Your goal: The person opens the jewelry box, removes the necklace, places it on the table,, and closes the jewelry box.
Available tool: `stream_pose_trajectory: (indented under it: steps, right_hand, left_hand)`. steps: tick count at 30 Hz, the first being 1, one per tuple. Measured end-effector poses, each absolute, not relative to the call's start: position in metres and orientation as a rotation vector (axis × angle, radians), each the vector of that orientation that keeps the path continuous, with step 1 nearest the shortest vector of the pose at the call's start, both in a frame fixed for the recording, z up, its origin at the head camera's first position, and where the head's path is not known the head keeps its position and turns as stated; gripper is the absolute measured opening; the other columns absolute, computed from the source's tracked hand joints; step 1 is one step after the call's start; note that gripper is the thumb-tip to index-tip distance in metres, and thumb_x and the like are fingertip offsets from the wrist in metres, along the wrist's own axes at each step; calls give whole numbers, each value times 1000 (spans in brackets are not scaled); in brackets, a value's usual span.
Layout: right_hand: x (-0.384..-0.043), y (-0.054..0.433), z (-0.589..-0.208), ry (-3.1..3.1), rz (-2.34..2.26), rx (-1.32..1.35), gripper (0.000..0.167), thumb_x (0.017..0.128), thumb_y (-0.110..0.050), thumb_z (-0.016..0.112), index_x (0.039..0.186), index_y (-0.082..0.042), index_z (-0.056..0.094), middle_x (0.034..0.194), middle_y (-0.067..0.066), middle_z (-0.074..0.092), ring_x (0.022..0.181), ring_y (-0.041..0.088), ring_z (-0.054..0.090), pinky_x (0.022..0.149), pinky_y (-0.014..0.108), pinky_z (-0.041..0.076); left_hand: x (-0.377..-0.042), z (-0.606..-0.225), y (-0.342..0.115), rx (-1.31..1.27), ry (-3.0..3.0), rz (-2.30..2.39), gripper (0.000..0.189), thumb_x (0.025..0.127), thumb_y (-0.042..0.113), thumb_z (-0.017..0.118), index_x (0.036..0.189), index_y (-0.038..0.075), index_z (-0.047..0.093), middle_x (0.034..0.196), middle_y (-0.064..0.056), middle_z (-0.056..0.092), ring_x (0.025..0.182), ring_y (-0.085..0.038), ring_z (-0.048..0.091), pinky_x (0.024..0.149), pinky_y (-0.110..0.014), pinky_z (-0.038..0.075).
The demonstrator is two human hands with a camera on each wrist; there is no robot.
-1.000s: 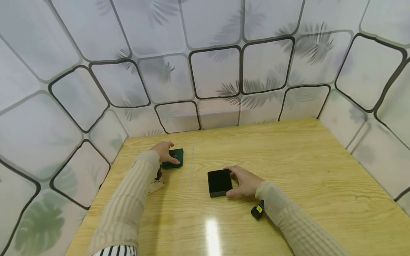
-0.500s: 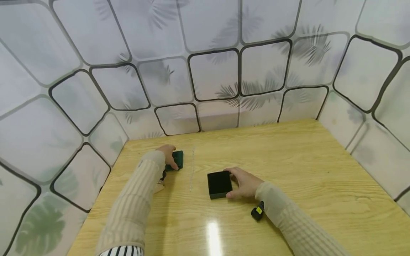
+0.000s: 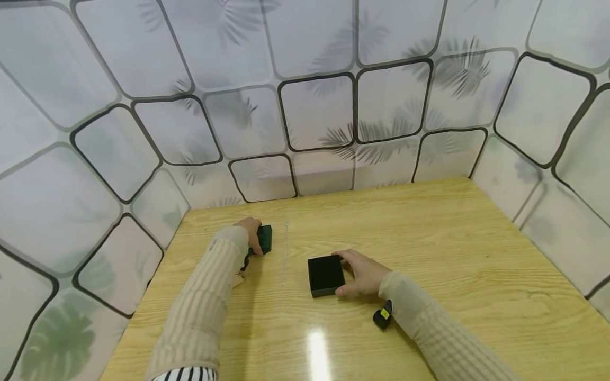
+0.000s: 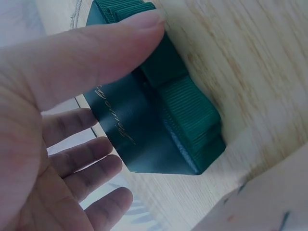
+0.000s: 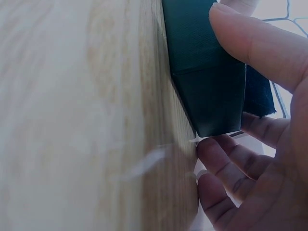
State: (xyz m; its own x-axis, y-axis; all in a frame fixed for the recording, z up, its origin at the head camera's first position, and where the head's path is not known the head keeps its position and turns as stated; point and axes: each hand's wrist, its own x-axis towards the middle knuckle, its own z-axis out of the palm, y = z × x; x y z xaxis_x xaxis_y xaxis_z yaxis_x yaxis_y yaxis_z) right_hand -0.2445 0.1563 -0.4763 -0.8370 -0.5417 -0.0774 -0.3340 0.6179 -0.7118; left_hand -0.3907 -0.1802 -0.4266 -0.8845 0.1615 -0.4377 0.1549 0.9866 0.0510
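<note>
My left hand holds a dark green box lid at the left of the table. In the left wrist view the thumb lies over the green ribbon bow along the lid's side, and the fingertips reach its opposite edge. Gold script runs across the lid's top. My right hand grips the right side of an open square box with a black inside. In the right wrist view its thumb is on the box's dark green wall, with fingers at the far side. Between the hands lies a thin silver chain.
Partly hidden by the left forearm is a small beige item with dark markings. A small black device with a yellow mark sits at the right wrist. Patterned curtains border the wooden table at the back and sides.
The left hand has moved slightly right and in closer around the green lid, covering more of it. The right hand and the open box have stayed put.
</note>
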Motion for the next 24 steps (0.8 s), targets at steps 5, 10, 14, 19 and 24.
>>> stream_pose_trajectory:
  steps: [5,10,14,19,24]
  right_hand:
    - [-245,157,-477,2565,-1036,-725,96,74,-48,81,149,-17,31,144,5,39,129,29,43,106,48,35]
    - [-244,158,-477,2558,-1042,-725,96,74,-48,81,149,-17,31,144,5,39,129,29,43,105,48,36]
    - [-244,157,-477,2559,-1033,-729,96,74,-49,80,150,-17,31,144,5,39,129,29,43,106,48,36]
    - [-245,157,-478,2564,-1028,-725,96,73,-49,80,150,-17,31,144,5,39,129,29,43,106,48,35]
    - [-246,158,-479,2578,-1021,-721,95,73,-48,81,149,-18,33,143,5,41,129,28,44,106,47,35]
  left_hand:
    - [-394,-432,-182,227,2674,-10,105,65,33,90,149,8,33,147,-20,35,128,-38,42,99,-51,42]
    - [-396,-437,-184,223,2668,4,103,66,25,91,149,8,33,146,-20,36,128,-38,42,97,-52,44]
    - [-397,-440,-186,223,2672,22,101,66,24,91,148,8,34,145,-20,37,126,-37,43,95,-52,44]
    - [-396,-440,-190,215,2692,34,100,67,26,90,147,6,34,144,-20,37,125,-37,42,95,-52,43]
    - [-389,-433,-193,234,2740,89,102,68,29,89,148,5,32,146,-22,33,130,-40,36,98,-53,41]
